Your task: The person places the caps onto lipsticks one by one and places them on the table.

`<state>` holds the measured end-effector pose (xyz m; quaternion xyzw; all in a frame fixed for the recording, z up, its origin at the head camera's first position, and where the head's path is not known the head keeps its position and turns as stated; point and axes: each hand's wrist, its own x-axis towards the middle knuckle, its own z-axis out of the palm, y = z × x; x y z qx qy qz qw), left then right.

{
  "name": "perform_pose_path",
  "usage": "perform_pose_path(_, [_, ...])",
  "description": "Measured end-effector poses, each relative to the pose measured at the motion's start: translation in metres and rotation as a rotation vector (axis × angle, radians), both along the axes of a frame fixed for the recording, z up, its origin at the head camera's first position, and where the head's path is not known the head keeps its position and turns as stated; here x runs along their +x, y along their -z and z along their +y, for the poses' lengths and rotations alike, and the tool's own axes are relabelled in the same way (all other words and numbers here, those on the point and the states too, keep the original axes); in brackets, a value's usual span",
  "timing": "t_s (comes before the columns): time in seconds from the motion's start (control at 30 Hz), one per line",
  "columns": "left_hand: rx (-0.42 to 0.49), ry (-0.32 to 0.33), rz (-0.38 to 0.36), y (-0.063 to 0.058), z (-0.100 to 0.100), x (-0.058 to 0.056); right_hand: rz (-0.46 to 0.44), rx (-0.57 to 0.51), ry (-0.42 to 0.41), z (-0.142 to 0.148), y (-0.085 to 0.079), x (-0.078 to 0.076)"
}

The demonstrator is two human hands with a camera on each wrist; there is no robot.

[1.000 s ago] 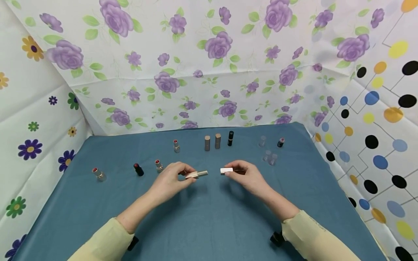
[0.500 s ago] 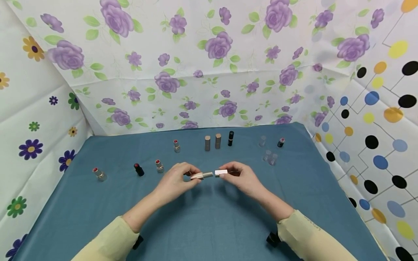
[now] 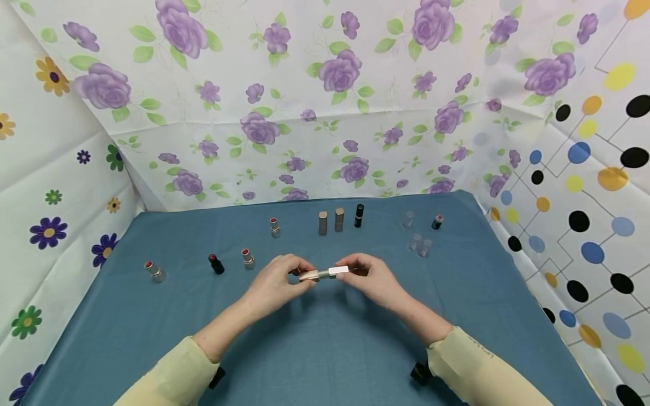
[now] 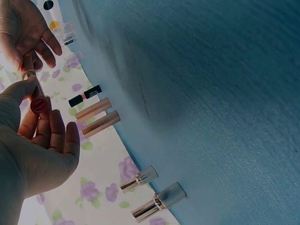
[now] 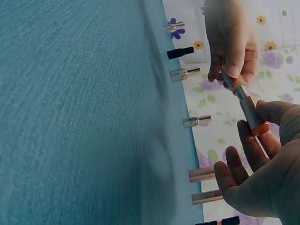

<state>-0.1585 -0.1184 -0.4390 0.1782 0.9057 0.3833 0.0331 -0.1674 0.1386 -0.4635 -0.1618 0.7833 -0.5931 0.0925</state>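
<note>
Seeing the left grip [image 3: 278,280] clamped on the tube [image 3: 310,276], right grip [image 3: 374,279] on the cap [image 3: 338,270], end to end over the counter [image 3: 325,349]; a crooked push might jam them, imo.

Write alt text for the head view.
A person's left hand and right hand hold a slim gold metallic tube and a shiny pale cap end to end above a blue cloth. On it are red-tipped lipsticks, two brown tubes, a black tube and clear cylinders, before a white sheet printed with purple roses.

There are nine lipsticks [image 3: 323,274], three clear caps [image 3: 425,248], two hands [image 3: 275,282].
</note>
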Motion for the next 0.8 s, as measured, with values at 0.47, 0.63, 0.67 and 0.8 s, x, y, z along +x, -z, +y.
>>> perform_pose_path(0.47, [0.01, 0.015, 0.003, 0.0012, 0.0047, 0.0001, -0.005, -0.018, -0.038, -0.0073, 0.0025, -0.0011])
perform_pose_path(0.63, [0.013, 0.019, 0.009, 0.0022, 0.0062, -0.0001, -0.003, -0.023, -0.051, -0.0082, 0.0036, -0.0007])
perform_pose_path(0.67, [0.013, 0.021, 0.008, 0.0025, 0.0062, -0.0002, -0.005, -0.023, -0.05, -0.0082, 0.0036, -0.0007])
perform_pose_path(0.8, [-0.002, 0.029, 0.001, 0.0023, 0.0067, -0.0007, -0.004, -0.02, -0.05, -0.0083, 0.0027, -0.0009])
